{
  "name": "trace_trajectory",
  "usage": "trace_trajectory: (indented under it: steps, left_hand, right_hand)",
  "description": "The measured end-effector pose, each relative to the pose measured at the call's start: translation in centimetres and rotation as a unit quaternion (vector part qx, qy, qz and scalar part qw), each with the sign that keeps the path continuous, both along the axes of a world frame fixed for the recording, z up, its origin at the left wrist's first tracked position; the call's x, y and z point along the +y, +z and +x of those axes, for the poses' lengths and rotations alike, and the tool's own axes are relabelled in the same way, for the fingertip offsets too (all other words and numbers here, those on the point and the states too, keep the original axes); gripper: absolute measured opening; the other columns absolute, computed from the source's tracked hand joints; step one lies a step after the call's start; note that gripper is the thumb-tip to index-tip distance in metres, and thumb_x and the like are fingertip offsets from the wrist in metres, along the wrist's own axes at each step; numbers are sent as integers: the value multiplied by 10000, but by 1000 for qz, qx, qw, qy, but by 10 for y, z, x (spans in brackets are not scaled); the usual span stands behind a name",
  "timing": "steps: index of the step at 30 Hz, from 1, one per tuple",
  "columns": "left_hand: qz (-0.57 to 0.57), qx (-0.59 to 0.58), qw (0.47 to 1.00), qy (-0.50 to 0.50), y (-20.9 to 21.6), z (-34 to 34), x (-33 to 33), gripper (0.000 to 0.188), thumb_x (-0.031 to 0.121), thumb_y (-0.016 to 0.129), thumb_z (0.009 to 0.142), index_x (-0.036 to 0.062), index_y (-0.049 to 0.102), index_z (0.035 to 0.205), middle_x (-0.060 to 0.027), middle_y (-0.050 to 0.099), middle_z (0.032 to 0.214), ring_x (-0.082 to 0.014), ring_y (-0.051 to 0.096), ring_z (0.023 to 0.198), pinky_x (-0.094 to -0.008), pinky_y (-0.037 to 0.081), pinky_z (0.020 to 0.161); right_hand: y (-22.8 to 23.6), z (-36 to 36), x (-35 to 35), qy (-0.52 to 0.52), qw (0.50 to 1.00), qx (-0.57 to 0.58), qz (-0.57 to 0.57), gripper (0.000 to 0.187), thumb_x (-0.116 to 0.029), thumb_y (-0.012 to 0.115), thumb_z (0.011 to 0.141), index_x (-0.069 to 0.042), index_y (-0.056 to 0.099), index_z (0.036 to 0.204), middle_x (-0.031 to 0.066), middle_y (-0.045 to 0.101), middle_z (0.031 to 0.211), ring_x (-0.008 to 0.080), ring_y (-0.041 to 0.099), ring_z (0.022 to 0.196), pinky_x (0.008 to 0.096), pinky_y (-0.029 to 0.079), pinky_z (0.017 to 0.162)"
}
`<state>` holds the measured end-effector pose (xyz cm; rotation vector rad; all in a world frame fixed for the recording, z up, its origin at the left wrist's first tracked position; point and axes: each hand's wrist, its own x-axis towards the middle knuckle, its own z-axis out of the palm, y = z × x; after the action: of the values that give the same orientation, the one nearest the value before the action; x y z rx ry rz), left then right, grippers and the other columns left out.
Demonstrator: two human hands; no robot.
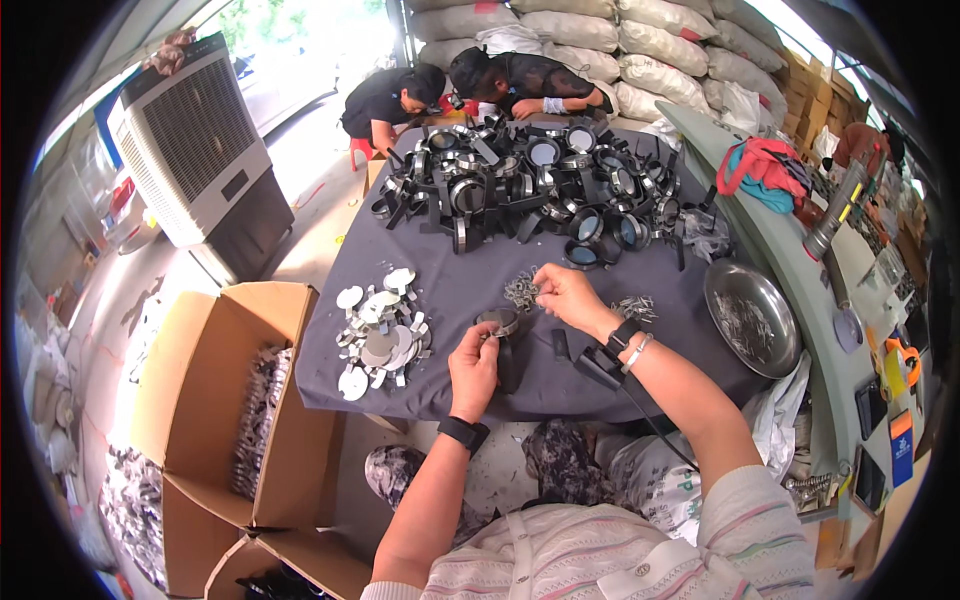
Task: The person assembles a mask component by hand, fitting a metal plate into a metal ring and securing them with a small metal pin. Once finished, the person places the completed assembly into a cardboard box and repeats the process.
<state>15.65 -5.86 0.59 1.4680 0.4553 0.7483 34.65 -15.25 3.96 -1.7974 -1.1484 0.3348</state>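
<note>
My left hand (473,374) grips a round black part with a metal rim (500,321), its dark handle pointing toward me over the table's near side. My right hand (568,298) is at a small pile of thin metal clips (521,290). Its thumb and fingers are pinched together; whatever they may hold is too small to make out. A second heap of metal pins (634,309) lies beyond the right wrist. Below that forearm is a black tool-like piece (600,366) with a cable. Flat silver discs with tabs (380,346) are piled to the left.
Many round black parts with handles (540,185) cover the table's far half. A steel bowl (788,350) of pins stands at right, beside a green bench (720,150). Open cardboard boxes (200,380) and an air cooler (195,140) are at left. Two people (525,78) bend at the far side.
</note>
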Motion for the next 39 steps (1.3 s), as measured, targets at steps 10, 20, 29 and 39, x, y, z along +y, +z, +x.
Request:
trace_trajectory:
  steps: [10, 20, 29, 39]
  left_hand:
    - [5, -2, 1000, 1, 1, -1, 2, 194, 88, 503, 924, 37, 612, 1076, 54, 483, 607, -23, 411, 446, -198, 352, 403]
    - [-20, -24, 999, -16, -5, 0, 5, 184, 91, 525, 910, 40, 630, 1053, 32, 519, 588, -31, 446, 450, -222, 368, 411]
    - [-28, -20, 999, -32, -1, -2, 4, 204, 76, 499, 922, 27, 612, 1085, 44, 497, 602, -26, 433, 449, -196, 364, 406]
    - [-28, -30, 999, -24, 2, -2, 0, 199, 38, 533, 896, 14, 613, 1076, 44, 533, 645, -16, 426, 470, -182, 356, 410]
  right_hand:
    - [10, -42, -9, 30, 979, 175, 100, 28, 20, 585, 865, -6, 574, 865, 24, 616, 744, 88, 606, 639, 228, 510, 578]
    - [1, -82, -7, 51, 978, -134, 150, 99, 44, 621, 811, -2, 541, 848, 67, 576, 752, 183, 616, 662, 293, 489, 578]
    - [-1, -87, 0, 14, 954, -230, 193, 148, 24, 642, 781, -25, 514, 835, 105, 580, 789, 310, 613, 717, 382, 484, 599]
    - [-4, -88, 1, 13, 959, -217, 181, 95, 1, 627, 793, -20, 544, 835, 121, 573, 787, 317, 600, 692, 383, 469, 589]
